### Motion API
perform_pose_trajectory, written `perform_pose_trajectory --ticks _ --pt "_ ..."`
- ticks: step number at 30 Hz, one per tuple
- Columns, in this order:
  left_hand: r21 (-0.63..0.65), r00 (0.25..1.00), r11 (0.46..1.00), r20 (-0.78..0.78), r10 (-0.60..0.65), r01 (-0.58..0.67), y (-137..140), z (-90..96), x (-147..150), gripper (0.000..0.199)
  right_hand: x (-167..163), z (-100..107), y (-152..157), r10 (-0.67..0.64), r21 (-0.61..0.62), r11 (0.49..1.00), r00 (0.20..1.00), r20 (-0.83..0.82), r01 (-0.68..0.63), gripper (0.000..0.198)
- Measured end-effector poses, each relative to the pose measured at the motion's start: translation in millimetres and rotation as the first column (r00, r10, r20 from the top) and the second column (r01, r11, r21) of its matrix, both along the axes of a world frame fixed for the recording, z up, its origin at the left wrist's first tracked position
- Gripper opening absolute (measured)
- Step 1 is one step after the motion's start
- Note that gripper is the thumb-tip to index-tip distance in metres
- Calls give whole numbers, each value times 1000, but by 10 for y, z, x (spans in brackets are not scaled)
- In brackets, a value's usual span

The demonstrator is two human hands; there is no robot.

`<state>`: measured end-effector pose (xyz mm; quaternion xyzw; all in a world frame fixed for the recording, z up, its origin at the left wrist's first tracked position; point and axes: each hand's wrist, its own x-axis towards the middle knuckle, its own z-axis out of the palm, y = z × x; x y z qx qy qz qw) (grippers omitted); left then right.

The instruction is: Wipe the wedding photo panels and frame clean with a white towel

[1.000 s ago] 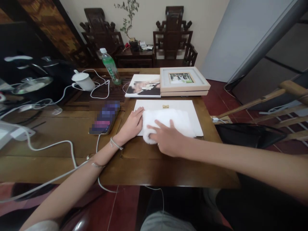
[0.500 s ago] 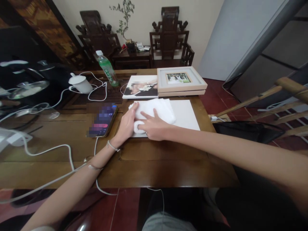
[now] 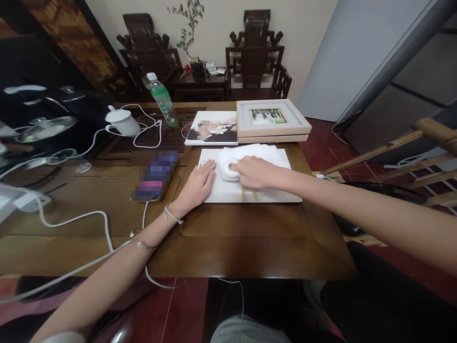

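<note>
My right hand (image 3: pixel 256 172) is closed on a bunched white cloth (image 3: pixel 225 166), pressing it onto a flat white board (image 3: pixel 223 193) near the table's front. Part of the cloth spreads out behind the knuckles. Flat on the board's left end, with its fingers stretched out, lies my left hand (image 3: pixel 200 183). It touches the board but stands apart from the cloth. Two faint yellowish streaks show on the board just below the right hand.
Behind the board lie a photo panel (image 3: pixel 211 135) and stacked picture frames (image 3: pixel 303 127). To the left are a phone (image 3: pixel 157 178), white cables, a lidded white cup (image 3: pixel 124 124) and a green bottle (image 3: pixel 163 102). A wooden chair (image 3: pixel 432 128) stands at the right.
My right hand has moved right across the board, dragging the cloth along. My left hand has come away from the cloth and now lies flat on the board. The view has shifted slightly.
</note>
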<state>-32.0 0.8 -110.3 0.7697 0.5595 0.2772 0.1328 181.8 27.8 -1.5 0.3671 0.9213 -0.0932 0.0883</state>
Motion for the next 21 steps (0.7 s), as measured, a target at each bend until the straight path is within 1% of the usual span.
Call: perform_pose_trajectory --ticks 1,3,6,8,10,13,15,17,19,21 --pt "1 1000 1000 -20 -7 7 1 -2 1 51 -45 -30 86 -33 36 999 999 -10 33 42" --pt "5 998 1000 -56 -23 24 -4 7 4 51 -179 -81 232 -99 56 993 994 -41 101 45" --pt "10 996 999 -77 -44 45 -14 43 5 51 -466 -125 389 -166 10 986 979 -117 168 42" --pt "15 995 998 -80 -55 56 -17 64 1 47 -671 -142 464 -148 -14 989 976 -162 148 40" --pt "28 995 998 -85 -59 61 -14 69 -10 45 -839 -147 517 -99 -16 995 979 -179 98 41" --pt "51 994 996 -87 -66 71 -9 51 -30 46 -929 -107 556 -47 -17 999 986 -162 44 40" --pt "44 994 997 -89 -65 69 -11 34 -38 47 -836 -45 563 -29 -17 1000 988 -151 26 38" --pt "25 994 998 -96 -53 55 -16 23 -40 48 -616 21 573 -23 -17 1000 990 -137 21 36" --pt "7 993 999 -109 -46 47 -22 21 -39 50 -292 56 595 -44 -13 999 992 -122 42 35" --pt "-5 992 999 -120 -43 42 -26 22 -35 51 86 38 616 -106 -1 994 987 -124 107 31"
